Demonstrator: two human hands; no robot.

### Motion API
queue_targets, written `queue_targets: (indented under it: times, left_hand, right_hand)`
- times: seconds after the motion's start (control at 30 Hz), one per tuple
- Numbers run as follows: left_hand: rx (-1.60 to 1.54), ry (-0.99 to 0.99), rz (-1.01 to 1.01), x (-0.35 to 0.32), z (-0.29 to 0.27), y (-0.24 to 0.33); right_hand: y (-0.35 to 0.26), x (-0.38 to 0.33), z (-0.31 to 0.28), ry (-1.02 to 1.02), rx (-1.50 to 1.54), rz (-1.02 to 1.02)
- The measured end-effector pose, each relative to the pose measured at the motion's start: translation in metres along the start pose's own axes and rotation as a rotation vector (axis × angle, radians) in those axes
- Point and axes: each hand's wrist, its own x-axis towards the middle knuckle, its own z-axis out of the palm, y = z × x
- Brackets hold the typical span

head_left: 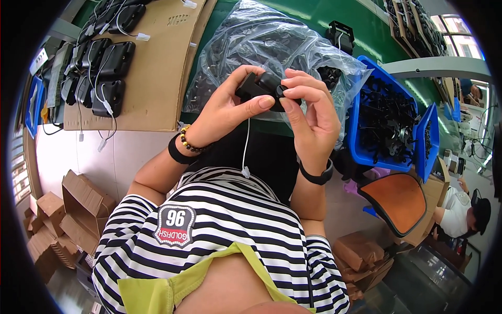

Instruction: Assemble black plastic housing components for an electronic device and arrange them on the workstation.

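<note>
A black plastic housing (250,89) with a white cable is held in front of me over the table's near edge. My left hand (230,102) is closed around its left side, thumb along the near face. The thumb and fingers of my right hand (314,107) pinch a small black round piece (281,90) against its right end. Fingers partly cover the spot where the two meet. The cable hangs from the housing and ends in a white connector (246,171). Beneath both hands lies a clear plastic bag (230,49), spread on the green table (308,13).
On the left, several similar black units (116,58) with white cables lie on a cardboard sheet (162,68). Blue bins (355,136) of small black parts stand right. Another black piece (340,36) sits behind the bag. An orange-backed chair (397,201) and another person (456,212) are farther right.
</note>
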Motion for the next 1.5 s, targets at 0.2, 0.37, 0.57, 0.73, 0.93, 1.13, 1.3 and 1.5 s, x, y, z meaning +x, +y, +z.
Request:
queue_targets:
  times: [0.2,0.37,0.57,0.73,0.93,1.13,1.3,1.5]
  left_hand:
    - [0.069,-0.033,0.003,-0.001,-0.005,-0.002]
    - [0.062,-0.015,0.058,0.002,-0.003,-0.008]
    - [0.28,-0.03,0.182,0.0,-0.005,-0.012]
    - [0.486,-0.067,0.265,0.001,-0.005,-0.016]
    - [0.394,-0.057,0.164,-0.003,-0.004,-0.014]
    - [0.411,-0.074,0.111,-0.003,-0.004,-0.009]
    - [0.367,-0.071,0.123,-0.003,-0.001,-0.007]
    - [0.288,-0.113,0.061,-0.007,0.0,0.001]
  right_hand:
    - [0.001,-0.003,0.005,0.05,-0.198,-0.084]
    - [-0.014,0.005,-0.006,-0.027,-0.612,-0.285]
    - [-0.032,0.003,-0.018,-0.109,-0.708,-0.26]
    - [-0.041,-0.003,-0.022,-0.101,-0.685,-0.19]
    - [-0.045,-0.005,-0.022,-0.143,-0.614,-0.11]
    - [-0.046,-0.007,-0.023,-0.125,-0.605,-0.047]
    - [-0.049,-0.007,-0.019,-0.14,-0.777,-0.025]
    - [-0.056,-0.003,-0.022,-0.252,-0.893,-0.016]
